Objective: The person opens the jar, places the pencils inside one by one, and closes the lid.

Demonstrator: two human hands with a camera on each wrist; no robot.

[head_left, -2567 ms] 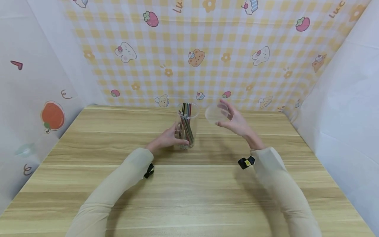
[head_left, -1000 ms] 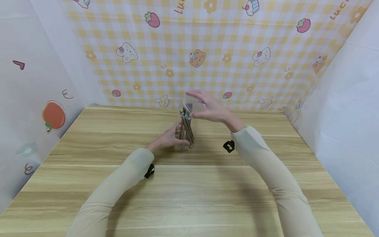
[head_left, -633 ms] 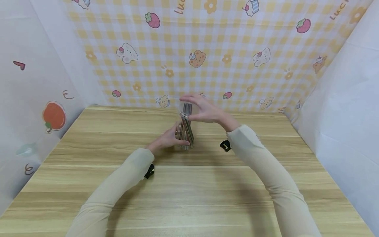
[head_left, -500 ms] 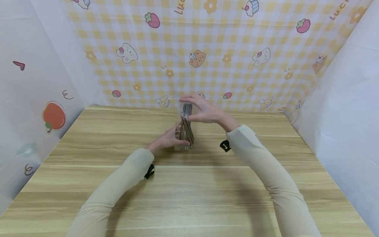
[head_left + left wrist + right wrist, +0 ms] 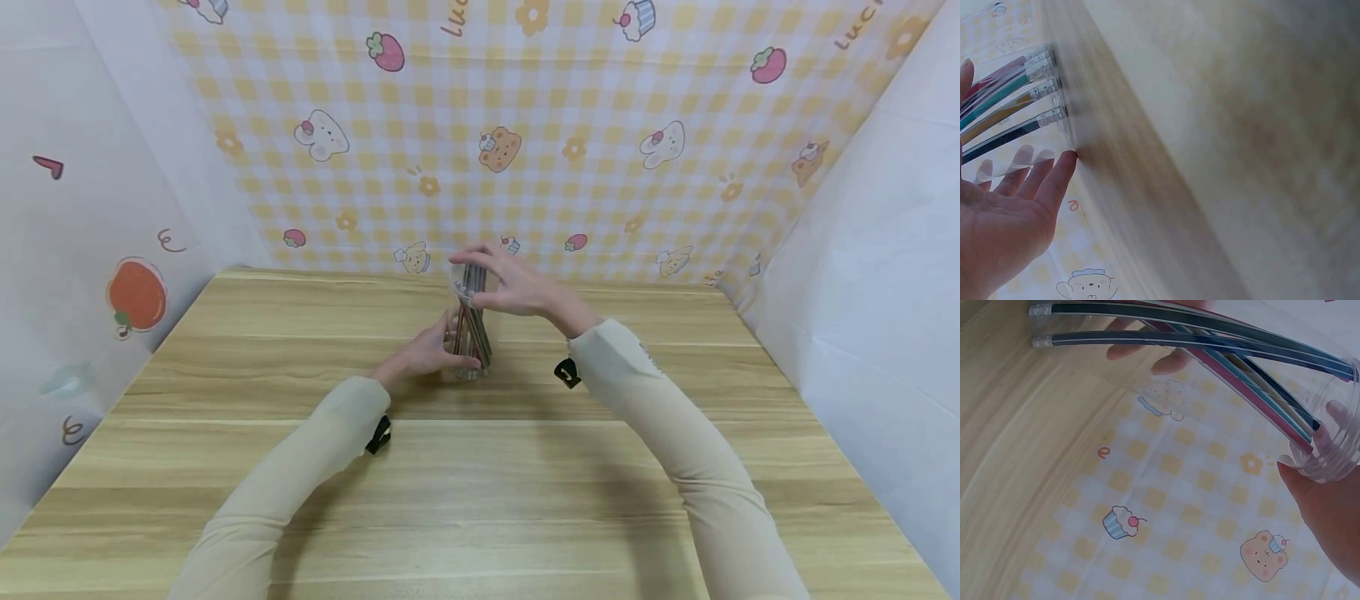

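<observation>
A clear jar (image 5: 487,329) stands upright on the table near its far edge, with several pencils (image 5: 1235,378) leaning inside. The pencils' eraser ends (image 5: 1052,115) rest at the bottom, seen in the left wrist view. Low on the jar's side, my left hand (image 5: 423,350) holds it, thumb in front and fingers curving around the back. My right hand (image 5: 521,283) grips the clear lid (image 5: 458,279) at the jar's mouth, thumb and fingers on opposite sides of the rim. In the right wrist view the lid (image 5: 1329,459) sits over the mouth; whether it is fully seated I cannot tell.
The wood-grain table (image 5: 480,500) stretches out in front of the jar. A checked yellow backdrop (image 5: 420,100) rises close behind it. White sheets hang at the left (image 5: 67,208) and right (image 5: 885,250). Each wrist carries a small black camera mount (image 5: 567,372).
My right hand has brought the lid leftward from beside the jar and down onto its mouth. Over the last half second it shifts slightly left and down. My left hand stays put.
</observation>
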